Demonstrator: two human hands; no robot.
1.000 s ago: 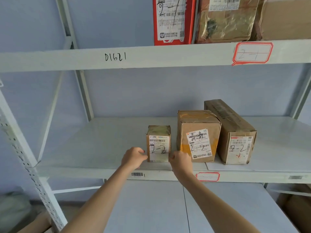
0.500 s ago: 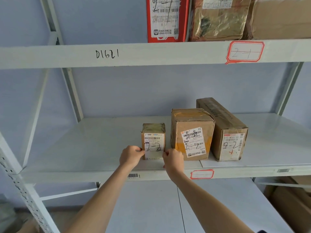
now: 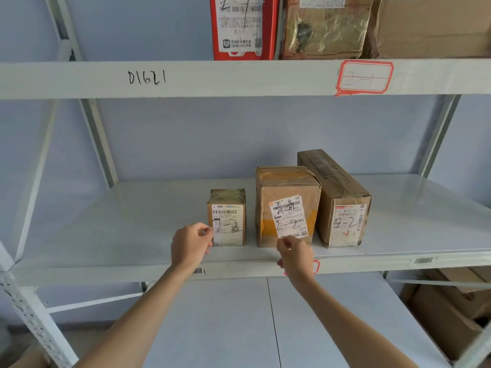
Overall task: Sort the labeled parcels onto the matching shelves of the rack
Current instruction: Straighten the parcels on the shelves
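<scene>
Small box [image 3: 227, 217] stood upright on the middle shelf [image 3: 132, 235], taped, label marked 2-2. Left hand [image 3: 191, 244] and right hand [image 3: 295, 254] hung loosely curled, holding nothing.

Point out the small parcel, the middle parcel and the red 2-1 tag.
small parcel [image 3: 228, 221]: head view, front label.
middle parcel [image 3: 288, 216]: head view, front label.
2-1 tag [image 3: 364, 77]: head view, tag centre.

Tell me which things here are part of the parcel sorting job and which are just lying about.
Part of the job:
small 2-2 parcel
middle 2-2 parcel
long 2-2 parcel
red parcel on the 2-1 shelf
taped brown parcel beside it
2-1 shelf tag
left hand
right hand

Just lying about:
cardboard boxes at lower right
D1621 writing
</scene>
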